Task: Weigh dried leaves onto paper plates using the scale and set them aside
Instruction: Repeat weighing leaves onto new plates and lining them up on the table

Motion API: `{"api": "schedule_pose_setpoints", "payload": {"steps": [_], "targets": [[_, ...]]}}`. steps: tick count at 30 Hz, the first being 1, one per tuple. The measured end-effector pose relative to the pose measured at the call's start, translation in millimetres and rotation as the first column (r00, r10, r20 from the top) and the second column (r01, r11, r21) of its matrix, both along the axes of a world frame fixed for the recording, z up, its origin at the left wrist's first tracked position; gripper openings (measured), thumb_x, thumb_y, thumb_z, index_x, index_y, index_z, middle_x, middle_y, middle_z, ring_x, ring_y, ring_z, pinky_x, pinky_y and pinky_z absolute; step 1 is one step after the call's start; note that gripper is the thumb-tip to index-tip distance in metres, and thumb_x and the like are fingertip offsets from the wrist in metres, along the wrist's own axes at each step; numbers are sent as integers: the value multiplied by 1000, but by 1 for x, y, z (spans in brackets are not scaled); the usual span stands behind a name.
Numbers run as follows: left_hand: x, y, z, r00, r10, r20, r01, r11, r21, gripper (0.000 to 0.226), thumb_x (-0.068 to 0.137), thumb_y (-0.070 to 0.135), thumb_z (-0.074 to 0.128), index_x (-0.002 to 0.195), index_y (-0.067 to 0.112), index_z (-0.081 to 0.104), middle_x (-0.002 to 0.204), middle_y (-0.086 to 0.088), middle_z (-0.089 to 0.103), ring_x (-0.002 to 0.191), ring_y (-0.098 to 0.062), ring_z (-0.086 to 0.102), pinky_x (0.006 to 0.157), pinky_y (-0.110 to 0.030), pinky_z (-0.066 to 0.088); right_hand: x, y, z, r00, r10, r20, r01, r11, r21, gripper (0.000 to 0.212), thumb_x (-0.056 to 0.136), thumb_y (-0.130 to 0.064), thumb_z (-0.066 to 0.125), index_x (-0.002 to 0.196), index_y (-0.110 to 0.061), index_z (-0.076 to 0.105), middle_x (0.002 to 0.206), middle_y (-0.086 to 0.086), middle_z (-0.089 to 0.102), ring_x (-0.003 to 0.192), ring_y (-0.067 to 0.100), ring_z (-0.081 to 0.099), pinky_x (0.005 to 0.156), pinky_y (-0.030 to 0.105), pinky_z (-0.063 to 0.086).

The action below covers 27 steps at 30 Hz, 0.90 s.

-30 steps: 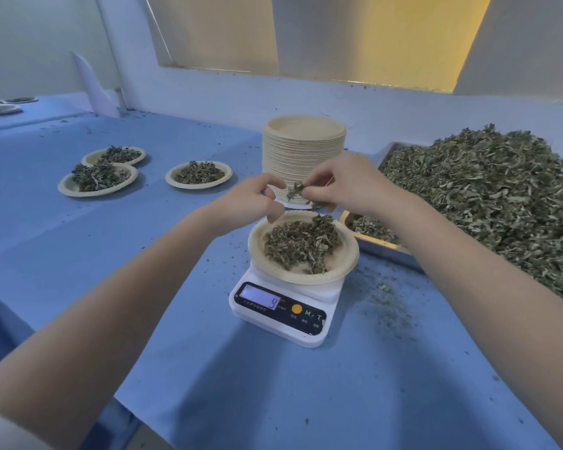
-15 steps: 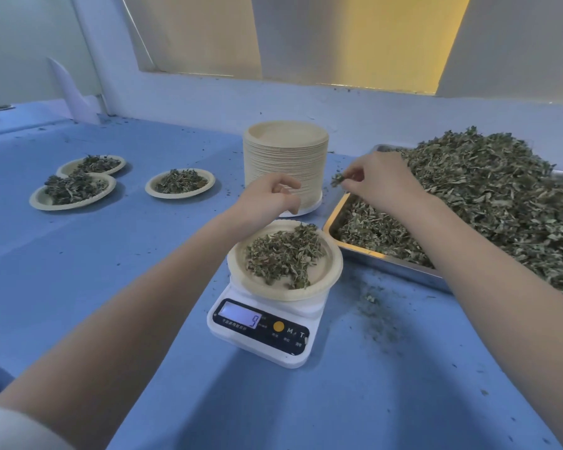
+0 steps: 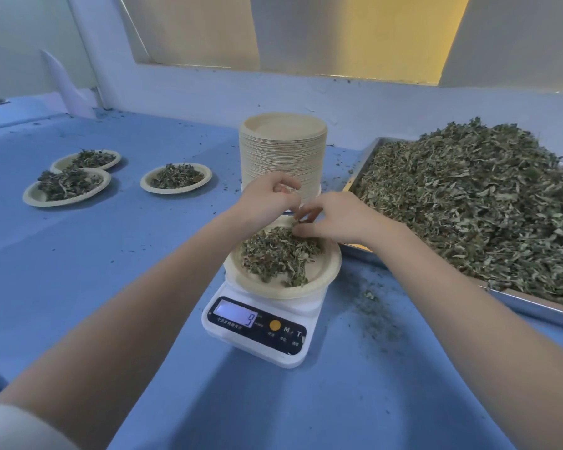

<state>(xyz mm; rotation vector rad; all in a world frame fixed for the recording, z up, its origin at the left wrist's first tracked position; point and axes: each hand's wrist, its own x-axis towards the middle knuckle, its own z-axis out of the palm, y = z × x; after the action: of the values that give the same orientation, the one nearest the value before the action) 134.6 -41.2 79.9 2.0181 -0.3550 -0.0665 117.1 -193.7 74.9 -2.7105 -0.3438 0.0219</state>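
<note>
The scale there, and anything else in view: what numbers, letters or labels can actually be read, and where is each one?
"9": on the lit display of the scale.
"M" and "T": white letters on the scale's dark front panel, right of the orange button.
Small print under the display and under the button and letters: too small and blurred to read.
Plates, tray and table: no writing visible.
</note>
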Motion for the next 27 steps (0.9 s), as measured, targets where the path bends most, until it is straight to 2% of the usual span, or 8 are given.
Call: {"api": "schedule_pose_setpoints", "payload": {"steps": [3, 6, 11, 14, 18, 21, 24, 27], "targets": [[-1, 5, 1, 1000, 7, -9, -7, 1000, -3, 32, 81, 4, 56, 109, 18, 60, 83, 2, 53, 79, -10, 50, 62, -22, 35, -1, 4, 1, 999, 31, -39, -32, 999, -35, 37, 80, -53, 67, 109, -31, 68, 101, -6, 62, 92, 9, 53, 76, 24, 39], [-2, 8, 3, 1000, 0, -9, 0, 1000, 5, 31, 81, 4, 56, 109, 18, 59, 81, 2, 52, 74, -8, 49, 62, -22, 35, -5, 7, 3, 994, 56, -95, -61, 997, -50, 44, 79, -50, 69, 117, -30, 65, 99, -7, 58, 93, 9, 53, 77, 22, 38], [-6, 7, 3, 1000, 10, -15, -10, 1000, 12, 32, 80, 3, 57, 110, 16, 60, 78, 0, 50, 72, -9, 48, 61, -22, 34, -8, 13, 4, 993, 104, -48, -108, 989, -104, 39, 81, -38, 71, 117, -23, 65, 97, -5, 59, 87, 8, 52, 74, 21, 38], [-8, 6, 4, 1000, 5, -17, -5, 1000, 13, 34, 80, 2, 57, 111, 14, 60, 79, 0, 52, 70, -8, 49, 59, -20, 34, -8, 14, 6, 994, 107, 4, -106, 994, -40, 27, 82, -28, 72, 108, -21, 70, 91, -5, 60, 82, 6, 52, 70, 18, 35], [-10, 9, 7, 1000, 17, -26, -17, 1000, -5, 34, 79, 2, 58, 111, 15, 59, 75, 5, 53, 70, -5, 50, 59, -19, 35, -11, 11, 12, 994, 81, 68, -89, 988, 126, 18, 80, -26, 75, 98, -24, 74, 86, -2, 67, 75, 6, 56, 63, 18, 38], [-11, 10, 10, 1000, 18, -10, -18, 999, -30, 29, 83, 6, 57, 110, 16, 59, 73, 7, 54, 67, -3, 49, 58, -17, 35, -12, 10, 20, 993, 82, 83, -97, 975, 200, 17, 81, -26, 74, 98, -28, 74, 75, 2, 69, 60, 10, 60, 56, 11, 40], [-11, 10, 15, 999, 50, 7, -50, 997, -62, 25, 86, 10, 56, 109, 16, 61, 81, 6, 56, 71, -5, 48, 62, -21, 36, -12, 9, 28, 990, 77, 119, -102, 970, 222, 16, 82, -25, 73, 96, -35, 72, 80, 4, 73, 49, 5, 58, 56, 15, 45], [-11, 9, 20, 998, 66, 23, -64, 995, -74, 22, 88, 13, 55, 109, 14, 62, 88, 5, 56, 73, -6, 47, 63, -22, 36, -13, 8, 35, 988, 56, 143, -96, 952, 292, 12, 83, -22, 72, 93, -29, 73, 75, -1, 70, 43, -3, 55, 45, 6, 39]]}}
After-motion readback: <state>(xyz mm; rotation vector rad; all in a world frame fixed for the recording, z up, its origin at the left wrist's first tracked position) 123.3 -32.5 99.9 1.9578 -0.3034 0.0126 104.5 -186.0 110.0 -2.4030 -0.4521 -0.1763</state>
